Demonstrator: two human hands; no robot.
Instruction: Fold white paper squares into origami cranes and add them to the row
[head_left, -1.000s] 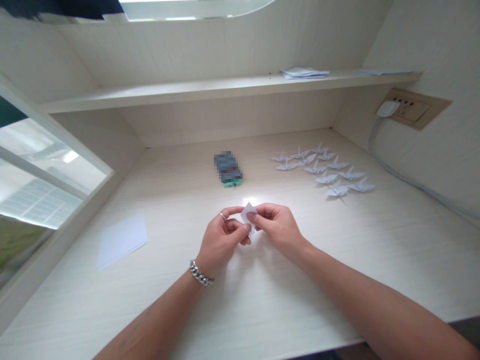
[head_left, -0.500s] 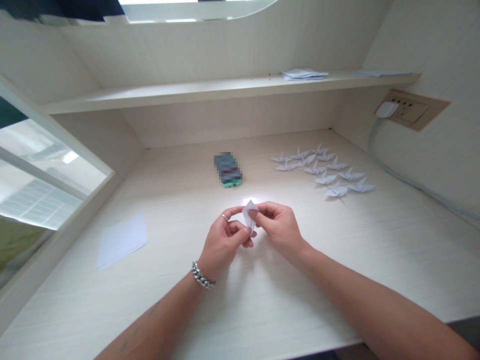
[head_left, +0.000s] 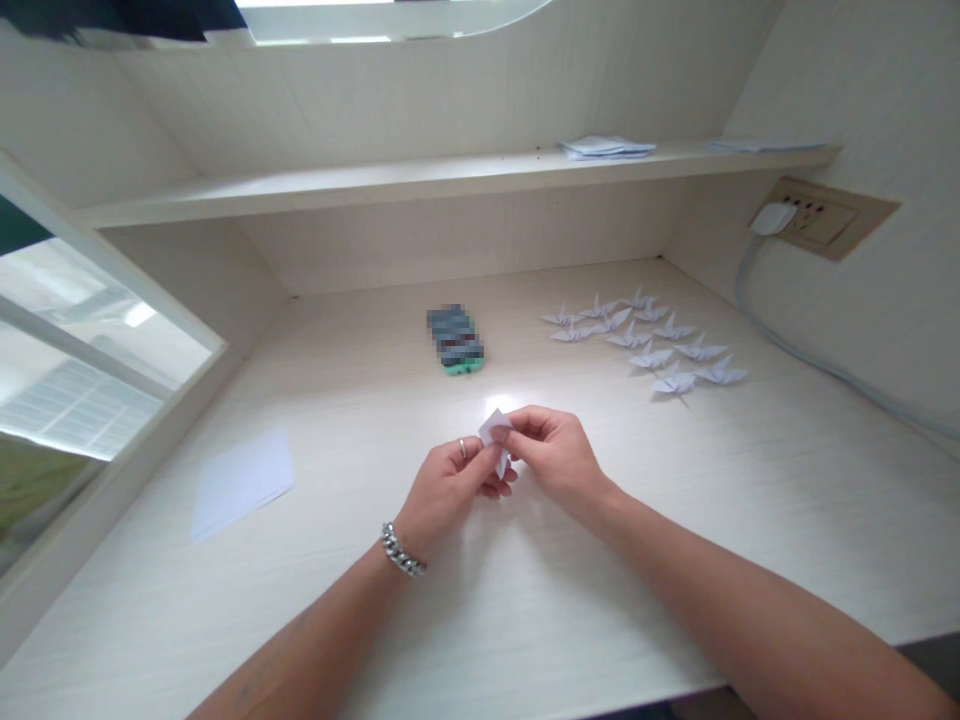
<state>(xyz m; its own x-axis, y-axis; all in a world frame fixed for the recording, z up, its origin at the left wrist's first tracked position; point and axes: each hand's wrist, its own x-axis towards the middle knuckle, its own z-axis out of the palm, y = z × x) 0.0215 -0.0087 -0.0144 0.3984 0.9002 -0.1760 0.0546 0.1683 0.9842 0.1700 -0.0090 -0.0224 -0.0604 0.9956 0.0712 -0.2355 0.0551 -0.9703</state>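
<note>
Both hands meet over the middle of the pale desk [head_left: 525, 600]. My left hand [head_left: 444, 492], with a ring and a chain bracelet, pinches the lower part of a small folded white paper [head_left: 495, 430]. From the right, my right hand [head_left: 556, 456] grips the same paper with thumb and fingers. The paper's pointed top sticks up between the fingertips. Its lower part is hidden by the fingers.
Several folded white paper cranes [head_left: 652, 340] lie in rows at the back right. A phone [head_left: 454, 339] lies behind the hands. White paper sheets [head_left: 241, 480] rest at the left. The shelf [head_left: 375, 185] carries more paper [head_left: 606, 148]. A plug and cable [head_left: 772, 222] hang on the right wall.
My left index finger has curled in against the paper, closing the pinch. The paper has tilted slightly to the left. The hands stay in the same spot.
</note>
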